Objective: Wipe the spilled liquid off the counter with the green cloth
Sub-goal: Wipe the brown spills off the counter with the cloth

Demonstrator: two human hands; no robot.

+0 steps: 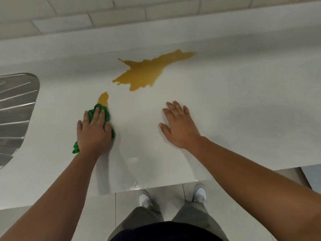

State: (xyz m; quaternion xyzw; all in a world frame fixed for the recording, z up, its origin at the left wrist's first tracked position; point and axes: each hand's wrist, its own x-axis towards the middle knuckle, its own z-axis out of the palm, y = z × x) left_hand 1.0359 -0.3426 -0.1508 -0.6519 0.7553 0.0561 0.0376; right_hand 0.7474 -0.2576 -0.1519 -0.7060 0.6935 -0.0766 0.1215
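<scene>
- Two hands are on the counter (pixel 225 119), and only the left hand (pixel 94 131) works. Its palm and fairly straight fingers press down on the green cloth (pixel 104 110), and the thumb lies against the cloth's right side. It is a push rather than a clenched grasp.
- The cloth is bunched into a wad under that hand. One fold shows beyond the fingertips and a tail sticks out by the wrist.
- It is likely light, soft and limp, with no stiffness of its own, so it should go only where the palm drives it. It is best held from on top at the middle of the wad, with the loose tail gathered in.
- Its long axis runs diagonally from the near-left tail to the far-right fold, and that fold touches the small amber patch (pixel 103 100).
- The large amber spill (pixel 145 72) lies farther back and to the right, apart from the cloth and apparently untouched.
- The right hand (pixel 178 124) rests flat with its fingers spread, holding nothing, near that spill.
- The glossy surface will probably let a wet cloth slide and smear.
- A metal drainboard (pixel 15 110) sits at the far left.
</scene>
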